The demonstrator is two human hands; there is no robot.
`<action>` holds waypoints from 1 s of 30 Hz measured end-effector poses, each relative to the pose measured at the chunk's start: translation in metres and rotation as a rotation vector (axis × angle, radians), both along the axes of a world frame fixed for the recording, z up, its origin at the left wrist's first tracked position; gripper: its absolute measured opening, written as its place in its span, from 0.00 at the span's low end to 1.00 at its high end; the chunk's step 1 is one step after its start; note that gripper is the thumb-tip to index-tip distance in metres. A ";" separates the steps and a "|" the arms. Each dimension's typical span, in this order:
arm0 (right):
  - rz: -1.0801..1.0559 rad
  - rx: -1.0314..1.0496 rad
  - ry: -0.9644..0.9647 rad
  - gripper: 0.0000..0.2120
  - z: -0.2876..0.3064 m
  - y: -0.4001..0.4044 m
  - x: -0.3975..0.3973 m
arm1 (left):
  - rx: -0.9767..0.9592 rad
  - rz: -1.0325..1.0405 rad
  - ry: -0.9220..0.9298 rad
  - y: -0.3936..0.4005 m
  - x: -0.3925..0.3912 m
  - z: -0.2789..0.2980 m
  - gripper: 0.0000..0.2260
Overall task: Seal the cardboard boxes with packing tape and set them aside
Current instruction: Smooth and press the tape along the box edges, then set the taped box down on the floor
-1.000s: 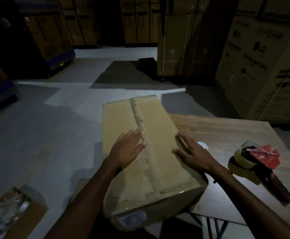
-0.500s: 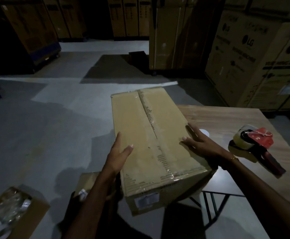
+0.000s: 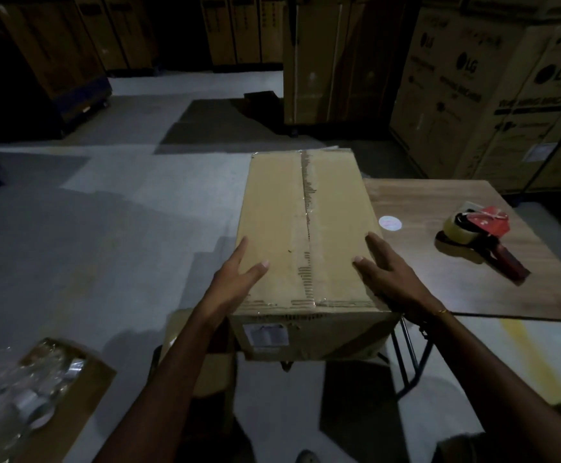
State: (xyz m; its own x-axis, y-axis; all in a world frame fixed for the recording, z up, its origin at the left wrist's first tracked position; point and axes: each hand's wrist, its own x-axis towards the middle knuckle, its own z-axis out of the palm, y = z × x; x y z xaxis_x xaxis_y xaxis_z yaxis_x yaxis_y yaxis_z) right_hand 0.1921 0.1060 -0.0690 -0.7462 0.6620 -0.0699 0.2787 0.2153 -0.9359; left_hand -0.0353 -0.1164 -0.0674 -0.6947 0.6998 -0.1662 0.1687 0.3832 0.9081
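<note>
1 taped box (image 3: 306, 242) btwn 2 flat, unclenched hands, left (image 3: 235, 282) & right (image 3: 386, 275); 1 tape dispenser (image 3: 482, 238) on table (image 3: 439, 208).

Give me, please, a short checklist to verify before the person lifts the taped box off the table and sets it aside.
1. Tape along the top seam of the cardboard box: runs the full length, ok.
2. Tape folded over the near edge: ok; far end: cannot tell.
3. Left hand on the left side, thumb on top: ok.
4. Right hand on the right top edge, fingers straight: ok.
5. Tape dispenser lies apart on the table, out of the way: ok.
6. Floor to the left, open carton with tape rolls nearby: cannot tell whether the path is free.
</note>
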 end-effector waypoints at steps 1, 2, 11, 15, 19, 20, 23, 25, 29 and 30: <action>-0.029 0.030 -0.006 0.37 -0.002 -0.011 0.006 | -0.007 -0.019 0.001 -0.007 0.003 0.001 0.35; -0.056 0.056 -0.020 0.38 -0.005 -0.024 0.012 | -0.012 -0.039 -0.007 -0.016 0.008 0.002 0.35; -0.073 0.144 -0.003 0.40 -0.030 -0.140 0.033 | 0.025 0.004 -0.031 -0.137 0.038 -0.008 0.36; 0.017 0.131 -0.013 0.44 -0.032 -0.179 0.005 | 0.039 0.090 -0.013 -0.199 0.023 -0.009 0.36; 0.082 0.134 -0.028 0.46 -0.031 -0.226 -0.043 | 0.052 0.168 -0.003 -0.263 -0.005 -0.013 0.37; 0.089 0.135 -0.033 0.45 -0.030 -0.239 -0.057 | 0.045 0.189 0.005 -0.277 -0.014 -0.013 0.37; 0.119 0.154 -0.049 0.39 -0.027 -0.278 -0.101 | 0.018 0.249 0.015 -0.318 -0.046 -0.016 0.40; 0.141 0.153 -0.061 0.38 -0.032 -0.302 -0.133 | 0.028 0.287 -0.003 -0.343 -0.068 -0.019 0.41; 0.174 0.122 -0.062 0.47 -0.054 -0.346 -0.182 | 0.024 0.306 0.001 -0.381 -0.114 -0.029 0.39; 0.177 0.112 -0.069 0.48 -0.066 -0.352 -0.192 | 0.013 0.294 0.002 -0.387 -0.124 -0.034 0.39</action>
